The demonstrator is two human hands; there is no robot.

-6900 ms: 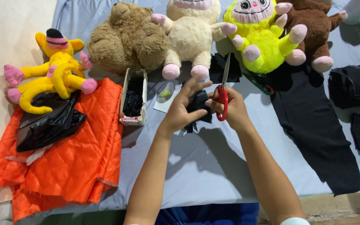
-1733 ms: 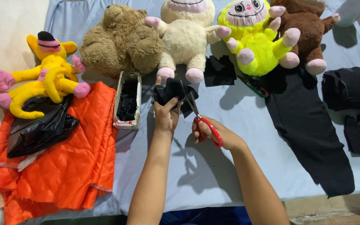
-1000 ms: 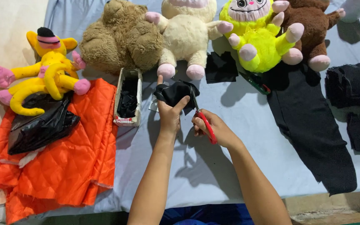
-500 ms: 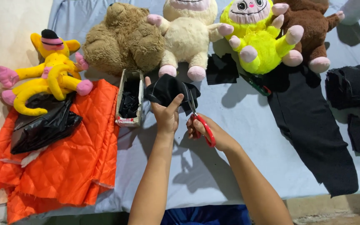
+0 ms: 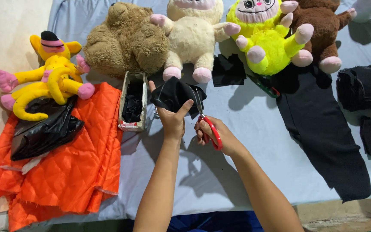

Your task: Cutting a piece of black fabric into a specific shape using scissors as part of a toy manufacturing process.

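Note:
My left hand (image 5: 171, 121) holds up a small piece of black fabric (image 5: 173, 93) between thumb and fingers. My right hand (image 5: 213, 136) grips red-handled scissors (image 5: 208, 124), whose blades reach up into the right edge of that fabric. Both hands hover above the pale blue sheet (image 5: 245, 141), just right of a small open box (image 5: 133, 103) filled with black scraps.
A row of plush toys lies along the far side: yellow (image 5: 48, 73), tan bear (image 5: 123, 38), cream (image 5: 192, 34), lime green (image 5: 265, 38), brown (image 5: 323, 30). Orange quilted fabric (image 5: 61, 172) with a black plastic bag (image 5: 44, 133) lies left. Long black cloth (image 5: 323, 133) and folded black pieces (image 5: 366, 86) lie right.
Since the earliest frame my hands dropped lower and left with the fabric. Over the last second the fabric has been turned and spread wider, with the scissors staying at its right edge.

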